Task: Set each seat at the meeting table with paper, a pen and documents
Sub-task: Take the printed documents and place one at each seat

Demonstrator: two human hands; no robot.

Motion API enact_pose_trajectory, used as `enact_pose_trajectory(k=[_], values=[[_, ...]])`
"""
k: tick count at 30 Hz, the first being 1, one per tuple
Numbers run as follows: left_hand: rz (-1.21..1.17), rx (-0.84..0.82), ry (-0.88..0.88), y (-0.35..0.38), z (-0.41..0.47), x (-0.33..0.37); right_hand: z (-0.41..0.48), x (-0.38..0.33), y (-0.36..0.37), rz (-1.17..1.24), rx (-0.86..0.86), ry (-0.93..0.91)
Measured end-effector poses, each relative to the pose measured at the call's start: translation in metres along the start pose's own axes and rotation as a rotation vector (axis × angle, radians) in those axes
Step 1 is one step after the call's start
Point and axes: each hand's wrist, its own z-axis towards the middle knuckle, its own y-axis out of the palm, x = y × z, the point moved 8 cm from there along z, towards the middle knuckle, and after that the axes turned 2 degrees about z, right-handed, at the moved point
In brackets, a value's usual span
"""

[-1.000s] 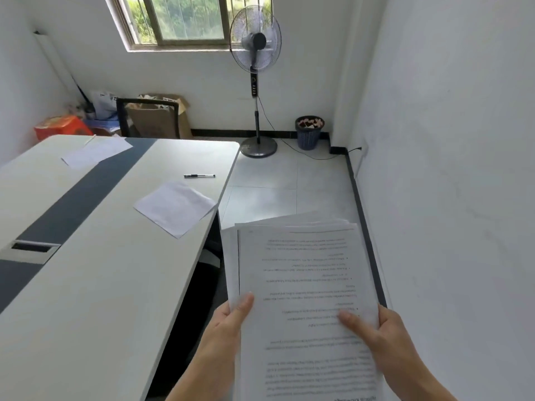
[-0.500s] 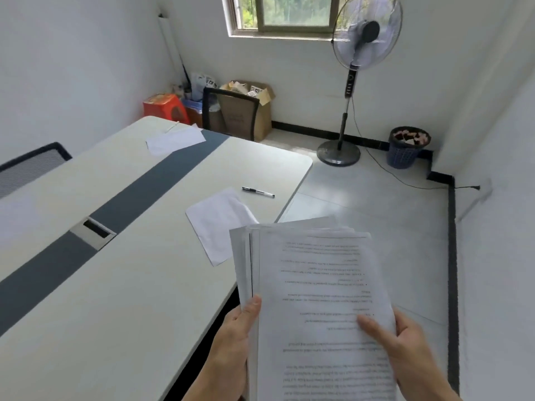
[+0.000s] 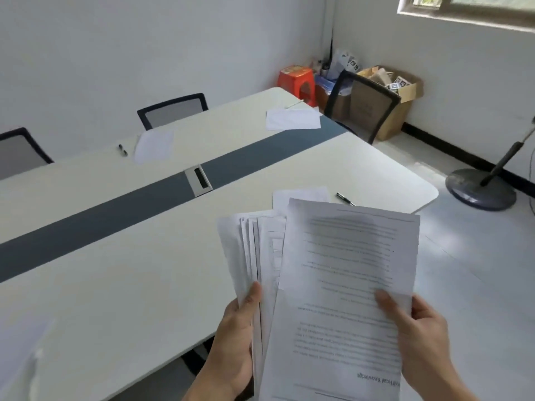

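In the lower middle of the frame I see both hands on the thick stack of white printed documents (image 3: 333, 337), held above the near edge of the long white meeting table with a dark grey centre strip (image 3: 115, 285). My left hand (image 3: 234, 340) grips the stack's left side, thumb on top, where the sheets fan out. My right hand (image 3: 419, 337) pinches the right side, its thumb pressing on the top printed sheet (image 3: 347, 250), which sits skewed up and to the right of the rest.

Just above the stack, a blank white paper sheet (image 3: 301, 193) lies on the table with a black pen (image 3: 346, 199) just beside it on the right. At centre left, on the far side, another white sheet (image 3: 153, 144) lies next to a second black pen (image 3: 123, 149), in front of a black mesh-backed chair (image 3: 173, 110). A third white sheet (image 3: 292, 118) lies at the table's far end, upper right of centre.
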Motion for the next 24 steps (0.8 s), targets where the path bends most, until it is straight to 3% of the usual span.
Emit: enact_pose_trajectory(k=[12, 24], values=[[-0.017, 0.038, 0.122, -0.068, 0.025, 0.05, 0.028, -0.001, 0.096, 0.006, -0.247, 0.083], [-0.106, 0.169, 0.202, -0.11, 0.029, 0.064, 0.054, 0.024, 0.132, -0.008, -0.279, 0.308]])
